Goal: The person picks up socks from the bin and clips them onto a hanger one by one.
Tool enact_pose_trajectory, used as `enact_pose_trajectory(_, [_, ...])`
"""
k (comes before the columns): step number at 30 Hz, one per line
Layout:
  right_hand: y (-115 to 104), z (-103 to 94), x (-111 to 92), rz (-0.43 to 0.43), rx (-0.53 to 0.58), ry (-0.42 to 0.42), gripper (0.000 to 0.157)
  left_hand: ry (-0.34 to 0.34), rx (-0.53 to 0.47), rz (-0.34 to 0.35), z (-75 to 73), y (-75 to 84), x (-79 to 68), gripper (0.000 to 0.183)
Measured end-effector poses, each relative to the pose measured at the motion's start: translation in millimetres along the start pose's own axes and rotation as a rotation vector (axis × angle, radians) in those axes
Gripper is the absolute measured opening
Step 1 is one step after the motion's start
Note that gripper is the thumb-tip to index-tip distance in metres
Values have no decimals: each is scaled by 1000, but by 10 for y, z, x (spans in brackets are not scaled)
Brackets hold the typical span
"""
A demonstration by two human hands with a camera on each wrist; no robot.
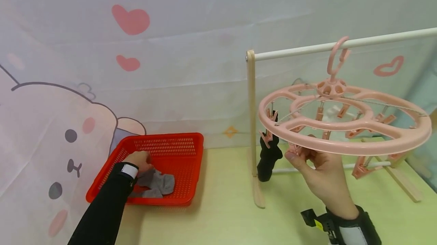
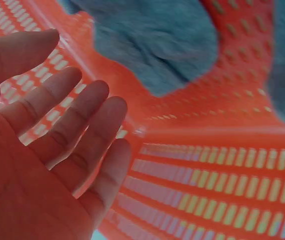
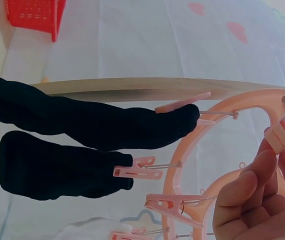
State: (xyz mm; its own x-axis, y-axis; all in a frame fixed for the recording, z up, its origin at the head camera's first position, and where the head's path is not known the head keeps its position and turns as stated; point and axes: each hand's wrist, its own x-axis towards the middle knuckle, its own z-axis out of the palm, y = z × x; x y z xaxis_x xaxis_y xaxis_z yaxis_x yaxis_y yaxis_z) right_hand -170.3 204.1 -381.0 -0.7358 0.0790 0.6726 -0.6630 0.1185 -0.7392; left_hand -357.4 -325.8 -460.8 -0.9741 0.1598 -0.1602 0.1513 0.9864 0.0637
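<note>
My left hand [image 1: 140,160] is inside the red basket [image 1: 186,169], beside grey socks [image 1: 162,183]. In the left wrist view its fingers [image 2: 90,135] are spread and nearly straight, apart from a grey sock [image 2: 157,45]. My right hand [image 1: 324,176] is under the near left rim of a round pink drying hanger [image 1: 345,147]. Between thumb and fingertips it pinches a pink clothespin [image 3: 280,137]. Two black socks [image 3: 87,117] hang from pink clips [image 3: 140,170] close by, overlapping each other in the head view [image 1: 268,163].
The hanger's hook [image 1: 336,53] sits over the white bar [image 1: 297,51] of a rack with a wooden post [image 1: 252,123]. A white item [image 3: 92,230] hangs from another clip. Several pink clips dangle around the ring. A cloth backdrop with hearts [image 1: 133,19] stands behind.
</note>
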Motion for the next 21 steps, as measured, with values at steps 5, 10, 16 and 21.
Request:
enact_pose_trajectory(5, [-4,0,-5,16,-15,-7,30,-67,-48,-51,31,-83,-89,33])
enact_pose_trajectory(10, [-4,-3,-9,27,-35,-9,30,-98,-97,-70,60,-134,-149,36])
enact_pose_trajectory(16, [0,-4,-7,-7,0,-16,30,-56,-34,-53,88,-137,-152,29])
enact_pose_trajectory(21, [-6,-13,-10,1,-28,-5,30,-62,-3,-62,136,-143,-118,24])
